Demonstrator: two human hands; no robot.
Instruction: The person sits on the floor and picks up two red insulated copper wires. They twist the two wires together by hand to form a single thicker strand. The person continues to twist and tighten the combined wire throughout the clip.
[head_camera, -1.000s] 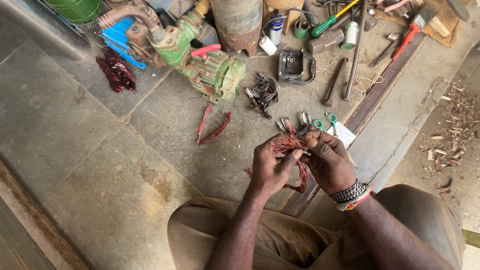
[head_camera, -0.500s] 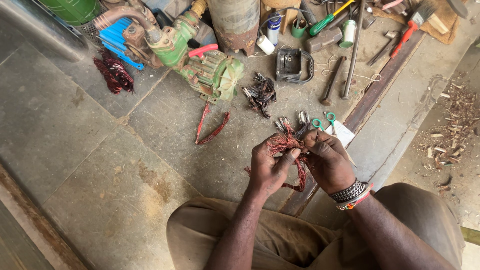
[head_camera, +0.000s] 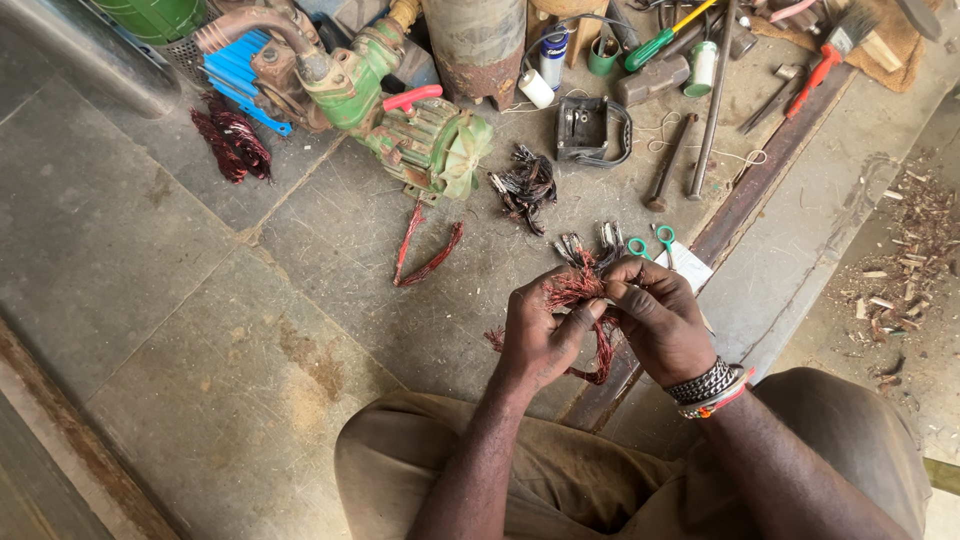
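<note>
concrete floor (head_camera: 180, 300) | green pump (head_camera: 400, 120) | hammer (head_camera: 668, 165) | scissors (head_camera: 650, 240) | red wire strip (head_camera: 425, 260)

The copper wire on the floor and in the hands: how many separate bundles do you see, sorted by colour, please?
Red-brown bundle held in both hands, left hand and right hand: 1
Dark red bundle by the blue part: 1
Red bent strips near the green pump: 1
Blackened bundle: 1
Total: 4
</note>
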